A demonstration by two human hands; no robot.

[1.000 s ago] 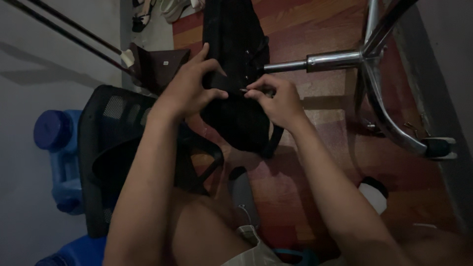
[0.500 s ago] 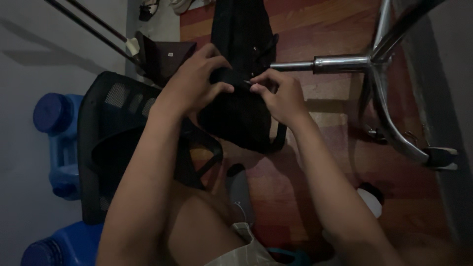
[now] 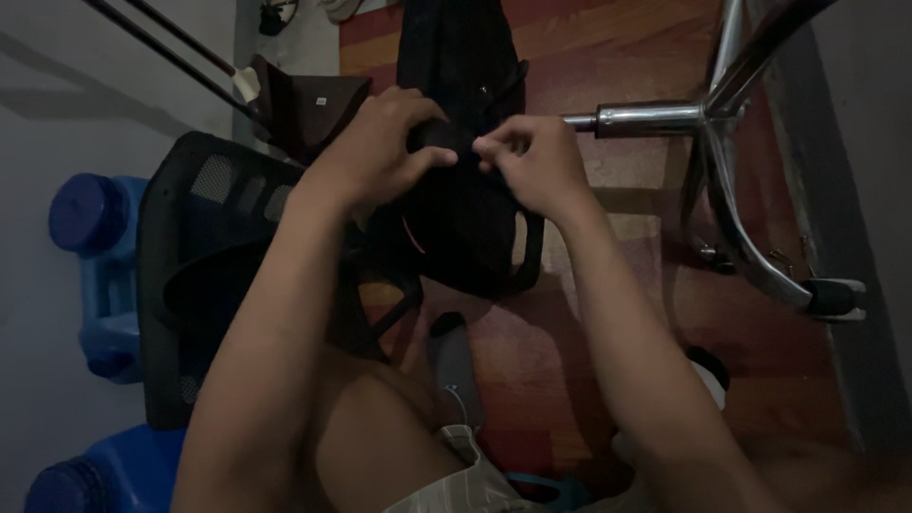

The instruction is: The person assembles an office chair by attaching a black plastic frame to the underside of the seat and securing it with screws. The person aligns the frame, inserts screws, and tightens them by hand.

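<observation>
While both hands meet over the black bag [image 3: 465,237], the left hand [image 3: 375,157] clamps the bag's top fold and the right hand [image 3: 532,161] pinches a small part beside it, too dark to identify. The bag hangs above the wooden floor [image 3: 608,57], between the mesh chair [image 3: 204,275] and the chrome chair base [image 3: 731,180]. Judged from the grip, work at the top edge is underway and unfinished.

We see a black fabric bag [image 3: 465,228] hanging lengthwise above the red-brown wooden floor [image 3: 608,57], its dark body running from the top edge down to a rounded lower end. Black straps loop off its right and lower-left sides. Its upper middle is bunched where our fingers [image 3: 494,144] pinch it.
</observation>
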